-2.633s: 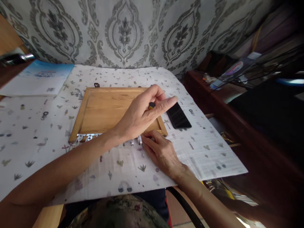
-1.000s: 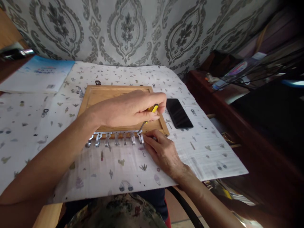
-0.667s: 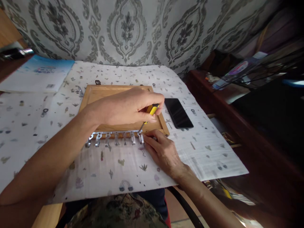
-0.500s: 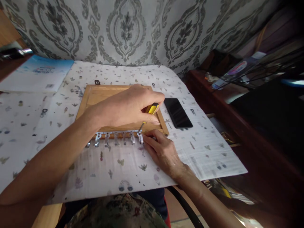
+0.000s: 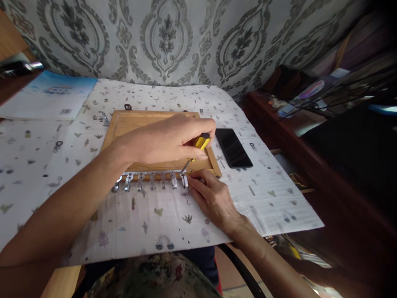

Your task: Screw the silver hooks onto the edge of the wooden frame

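A wooden frame board (image 5: 145,118) lies on the cloth-covered table, with a row of silver metal hooks (image 5: 151,181) along its near edge. My left hand (image 5: 173,138) reaches across the board, fingers closed round the yellow and black handle of a screwdriver (image 5: 202,141). The shaft slants down to the rightmost hook (image 5: 185,181), its tip at the hook's base. My right hand (image 5: 215,198) rests on the table beside that hook, fingertips pressed against its right side. Whether a screw sits under the tip is too small to tell.
A black phone (image 5: 234,148) lies right of the board. One loose metal hook (image 5: 104,119) is at its upper left. A blue and white booklet (image 5: 46,95) lies at the far left. A plastic bottle (image 5: 313,92) and cables are on the dark furniture at right.
The screwdriver's handle has shifted slightly and turned a little in my left hand. My right hand stays at the rightmost hook. The whole view has moved very slightly.
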`<state>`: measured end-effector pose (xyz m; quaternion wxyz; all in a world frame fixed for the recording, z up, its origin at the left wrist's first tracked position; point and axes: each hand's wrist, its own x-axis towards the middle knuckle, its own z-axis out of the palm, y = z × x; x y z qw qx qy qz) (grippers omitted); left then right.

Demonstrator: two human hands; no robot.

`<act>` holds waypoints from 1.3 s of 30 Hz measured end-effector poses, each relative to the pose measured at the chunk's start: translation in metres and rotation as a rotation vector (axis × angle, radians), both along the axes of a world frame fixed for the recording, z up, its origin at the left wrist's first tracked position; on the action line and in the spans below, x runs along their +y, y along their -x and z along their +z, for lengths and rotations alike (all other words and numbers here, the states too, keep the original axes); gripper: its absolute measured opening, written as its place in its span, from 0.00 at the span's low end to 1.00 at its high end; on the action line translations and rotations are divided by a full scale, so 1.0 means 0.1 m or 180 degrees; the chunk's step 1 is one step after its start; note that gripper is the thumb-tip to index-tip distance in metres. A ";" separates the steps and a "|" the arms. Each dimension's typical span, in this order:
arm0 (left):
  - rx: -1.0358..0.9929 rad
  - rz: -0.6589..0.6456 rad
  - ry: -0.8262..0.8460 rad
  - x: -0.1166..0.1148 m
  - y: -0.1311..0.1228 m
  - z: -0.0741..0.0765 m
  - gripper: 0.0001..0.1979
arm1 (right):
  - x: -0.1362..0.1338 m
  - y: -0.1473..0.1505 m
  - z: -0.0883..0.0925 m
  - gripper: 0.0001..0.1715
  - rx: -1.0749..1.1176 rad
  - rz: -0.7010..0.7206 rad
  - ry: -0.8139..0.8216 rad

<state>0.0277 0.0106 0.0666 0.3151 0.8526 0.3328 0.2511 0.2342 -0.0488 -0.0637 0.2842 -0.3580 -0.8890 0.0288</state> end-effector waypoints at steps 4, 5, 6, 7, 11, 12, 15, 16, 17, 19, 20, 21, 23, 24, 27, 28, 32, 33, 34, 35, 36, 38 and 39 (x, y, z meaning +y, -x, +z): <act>0.0101 0.0041 -0.0272 0.01 -0.03 -0.05 0.07 | 0.00 -0.01 0.00 0.14 -0.0008 0.0024 0.0000; 0.0122 0.0026 -0.0271 0.02 -0.02 -0.05 0.06 | 0.00 -0.01 -0.01 0.14 -0.0007 0.0015 0.0015; 0.0142 -0.0016 -0.0245 0.01 -0.01 -0.04 0.05 | 0.00 -0.01 -0.01 0.14 -0.0006 0.0000 0.0019; 0.0166 -0.0077 -0.0195 0.01 0.01 -0.03 0.04 | 0.00 -0.01 -0.01 0.14 -0.0003 -0.0010 0.0011; 0.0388 -0.0329 0.0064 -0.02 0.04 0.02 0.05 | 0.00 0.00 0.00 0.14 0.0018 0.0025 -0.0065; 0.0458 -0.0337 0.0078 -0.03 0.04 0.02 0.05 | 0.00 0.01 0.00 0.14 0.0026 0.0034 -0.0062; 0.0532 -0.0176 -0.0060 -0.04 -0.01 0.00 0.05 | 0.00 0.01 0.01 0.14 0.0031 0.0026 -0.0026; 0.0528 -0.0091 -0.0127 -0.04 -0.03 -0.01 0.06 | 0.00 0.01 0.01 0.15 0.0027 0.0016 -0.0023; 0.0524 -0.0014 -0.0189 -0.04 -0.04 -0.02 0.07 | 0.00 0.01 0.01 0.15 0.0021 0.0010 -0.0028; 0.0545 0.0050 -0.0272 -0.04 -0.05 -0.03 0.06 | 0.00 0.00 0.01 0.15 0.0001 0.0002 -0.0042; 0.0566 0.0021 -0.0280 -0.04 -0.04 -0.03 0.04 | 0.00 0.00 0.01 0.15 -0.0004 0.0003 -0.0040; 0.0573 -0.0037 -0.0269 -0.03 -0.02 -0.02 0.03 | 0.00 0.00 0.00 0.15 -0.0005 -0.0001 -0.0031; 0.0543 -0.0192 -0.0175 -0.02 0.01 -0.01 0.05 | 0.00 0.00 0.00 0.14 -0.0002 0.0007 -0.0002; 0.0510 -0.0261 -0.0113 -0.02 0.03 -0.01 0.05 | 0.00 0.00 -0.01 0.14 0.0008 0.0011 0.0007; 0.0429 -0.0344 0.0007 -0.02 0.04 0.00 0.06 | 0.00 0.00 -0.01 0.15 0.0029 0.0002 0.0016; 0.0417 -0.0327 0.0021 -0.02 0.03 -0.01 0.06 | 0.00 0.00 -0.01 0.15 0.0029 -0.0006 0.0013; 0.0356 -0.0117 0.0032 -0.03 -0.03 -0.10 0.03 | 0.00 0.01 0.00 0.14 0.0021 -0.0010 -0.0019; 0.0319 -0.0069 0.0048 -0.03 -0.04 -0.13 0.03 | 0.00 0.01 0.00 0.14 0.0018 0.0001 -0.0022; 0.0280 -0.0041 0.0081 -0.04 -0.05 -0.16 0.05 | 0.00 0.01 0.00 0.14 0.0016 0.0009 -0.0022; 0.0254 -0.0026 0.0139 -0.05 -0.06 -0.20 0.07 | 0.00 0.00 0.00 0.14 0.0019 0.0014 -0.0024; 0.0247 -0.0026 0.0234 -0.06 -0.06 -0.22 0.09 | 0.00 0.00 0.00 0.14 0.0026 0.0016 -0.0029; 0.0260 -0.0060 0.0519 -0.10 -0.07 -0.27 0.10 | 0.00 0.00 -0.01 0.14 0.0053 0.0016 -0.0049; 0.0267 -0.0063 0.0669 -0.11 -0.07 -0.28 0.10 | 0.00 0.01 -0.01 0.14 0.0069 0.0016 -0.0061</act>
